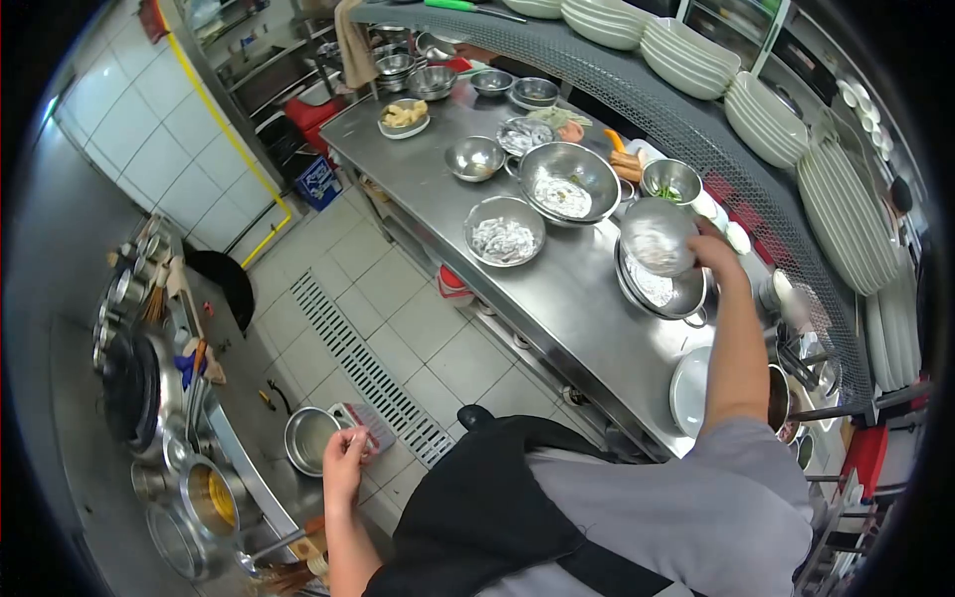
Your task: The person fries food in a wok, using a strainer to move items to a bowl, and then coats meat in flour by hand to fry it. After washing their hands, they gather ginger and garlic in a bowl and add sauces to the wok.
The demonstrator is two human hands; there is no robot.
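Note:
My right hand (712,251) grips the rim of a metal bowl (661,235) with whitish contents, blurred by motion. It is tilted above a larger steel bowl (688,297) that has white powder (652,284) in it. Beside that stands a steel colander (587,164) with white powder and some green bits. A metal bowl of white-coated pieces (503,239) is nearer the table edge. Away from the table, my left hand (345,453) has its fingers curled together, and I see nothing in them. Close to it are a steel pot (310,438) and a clear, red-marked container (368,426).
Small bowls (476,157), a bowl of yellowish pieces (403,115) and a bowl of greens (670,182) stand on the steel table (438,189). White plates (846,214) line the shelf above. A stove counter with pots (214,497) is at left; a floor drain (368,363) runs between.

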